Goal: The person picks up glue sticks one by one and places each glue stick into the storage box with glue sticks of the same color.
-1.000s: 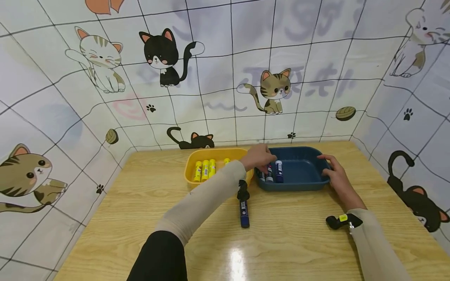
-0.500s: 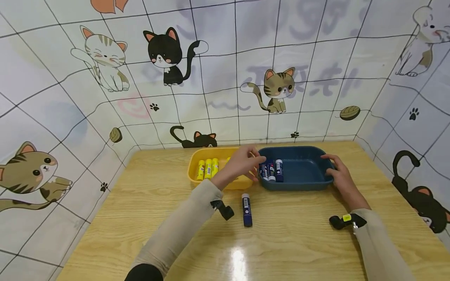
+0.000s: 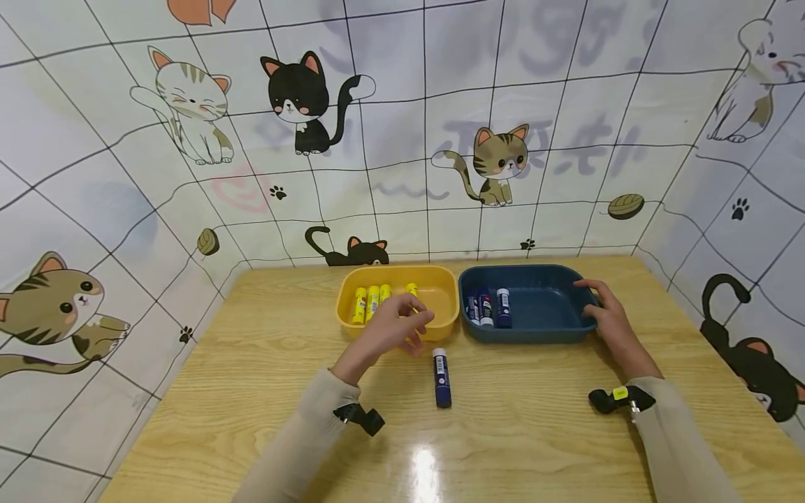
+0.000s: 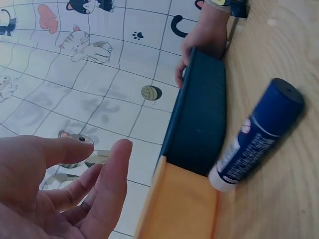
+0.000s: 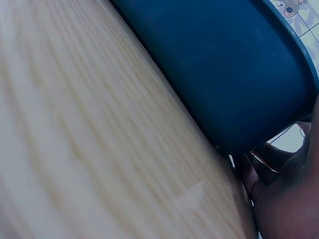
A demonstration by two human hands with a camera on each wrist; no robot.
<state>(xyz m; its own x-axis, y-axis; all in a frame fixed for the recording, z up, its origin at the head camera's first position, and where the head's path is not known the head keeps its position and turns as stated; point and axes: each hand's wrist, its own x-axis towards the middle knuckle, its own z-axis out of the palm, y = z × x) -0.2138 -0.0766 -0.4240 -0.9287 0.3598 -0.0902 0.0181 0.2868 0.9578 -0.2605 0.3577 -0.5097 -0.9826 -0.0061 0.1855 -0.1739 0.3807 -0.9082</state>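
My left hand [image 3: 393, 323] is over the front of the yellow tray [image 3: 448, 334], its fingers loosely bent with nothing between them. In the left wrist view, thumb and fingertips stand apart. A dark blue glue stick [image 3: 442, 378] with a white end lies on the table in front of the trays. My right hand [image 3: 610, 327] holds the right end of the dark blue tray [image 3: 534, 335], with fingers at its rim and outer wall. Three dark blue glue sticks [image 3: 486, 309] lie at that tray's left end. Several yellow glue sticks [image 3: 373, 302] lie in the yellow tray, partly hidden by my left hand.
Both trays stand side by side on the wooden table [image 3: 251, 377], near its back edge. A cat-patterned cloth wall [image 3: 402, 161] rises behind the table and along both sides.
My left hand has withdrawn from the blue tray's left end, moving left and toward me to the yellow tray's front. The right hand stays at the blue tray's end.
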